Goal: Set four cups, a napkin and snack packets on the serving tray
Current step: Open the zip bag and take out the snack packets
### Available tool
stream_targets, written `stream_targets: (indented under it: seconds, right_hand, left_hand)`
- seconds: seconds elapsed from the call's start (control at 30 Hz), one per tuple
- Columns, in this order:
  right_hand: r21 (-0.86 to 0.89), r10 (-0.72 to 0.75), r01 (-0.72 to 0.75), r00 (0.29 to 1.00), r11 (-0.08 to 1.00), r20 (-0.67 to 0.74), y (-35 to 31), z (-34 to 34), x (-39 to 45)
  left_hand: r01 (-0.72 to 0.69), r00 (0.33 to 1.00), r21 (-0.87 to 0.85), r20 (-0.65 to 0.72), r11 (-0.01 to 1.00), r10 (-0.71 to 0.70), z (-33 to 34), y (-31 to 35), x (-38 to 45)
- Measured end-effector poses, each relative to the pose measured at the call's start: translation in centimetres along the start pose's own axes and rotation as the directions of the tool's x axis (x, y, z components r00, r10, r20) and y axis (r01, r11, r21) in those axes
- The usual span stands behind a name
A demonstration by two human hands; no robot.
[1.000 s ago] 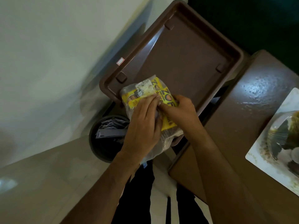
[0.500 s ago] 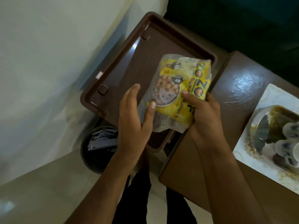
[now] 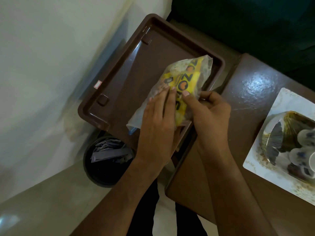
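Left hand (image 3: 157, 120) is flat now, fingers together, pressing down on the snack packet (image 3: 184, 86), where half a second ago it hung open beside it. Right hand (image 3: 208, 114) pinches the packet's near edge, thumb on top. The packet itself has dropped from its raised, face-up hold and lies low over the right half of the brown serving tray (image 3: 109, 103), touching or very nearly touching the floor of it; I cannot tell which. So the first packet looks all but placed. Nothing else is on the tray yet. The cups (image 3: 305, 150) sit well apart on the patterned white tray (image 3: 260, 160) to the right; no napkin shows. Bin (image 3: 104, 160) below, irrelevant.
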State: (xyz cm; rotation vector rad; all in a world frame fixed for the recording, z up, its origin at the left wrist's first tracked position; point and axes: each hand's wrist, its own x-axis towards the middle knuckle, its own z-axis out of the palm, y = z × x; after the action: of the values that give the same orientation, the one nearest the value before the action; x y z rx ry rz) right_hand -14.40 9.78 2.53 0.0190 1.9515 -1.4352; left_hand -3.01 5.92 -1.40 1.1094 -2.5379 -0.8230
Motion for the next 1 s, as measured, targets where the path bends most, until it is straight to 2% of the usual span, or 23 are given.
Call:
stream_targets:
  seconds: [0.13, 0.23, 0.33, 0.4, 0.5, 0.67, 0.83, 1.0]
  right_hand:
    - [0.016, -0.035, 0.034, 0.996, 0.999, 0.087, -0.6, -0.2, -0.4]
    - [0.046, 0.012, -0.016, 0.997, 0.999, 0.077, -0.2, -0.6, 0.1]
    - [0.056, 0.037, -0.040, 0.998, 0.998, 0.049, 0.1, -1.5, 0.8]
    - [0.052, 0.030, -0.032, 0.999, 0.998, 0.038, 0.2, -2.0, 1.2]
    - [0.005, -0.041, 0.041, 0.998, 0.999, 0.055, 0.0, -2.3, 1.9]
    - [-0.104, -0.235, 0.246, 0.966, 0.964, 0.105, -0.6, -2.1, 3.5]
    - [-0.076, -0.362, 0.382, 0.912, 0.921, 0.192, -1.5, -1.7, 4.6]
    - [-0.086, -0.388, 0.396, 0.917, 0.914, 0.092, -2.0, -0.8, 5.1]
  left_hand:
    - [0.098, 0.986, -0.341, -0.092, 0.935, -0.137, -1.5, -0.2, 1.3]
    - [0.159, 0.940, -0.556, -0.168, 0.816, -0.298, -2.6, -0.5, 2.5]
    - [0.206, 0.893, -0.687, -0.159, 0.697, -0.421, -3.7, -0.6, 3.5]
    - [0.234, 0.871, -0.720, -0.143, 0.654, -0.469, -4.4, -0.5, 4.1]
    - [0.230, 0.874, -0.764, -0.111, 0.603, -0.474, -5.2, -0.4, 5.3]
    - [0.172, 0.864, -0.771, -0.180, 0.613, -0.469, -6.1, -0.6, 7.7]
    - [0.158, 0.839, -0.781, -0.217, 0.605, -0.499, -7.0, -1.5, 9.6]
    - [0.173, 0.868, -0.805, -0.148, 0.567, -0.475, -7.1, -2.0, 10.2]
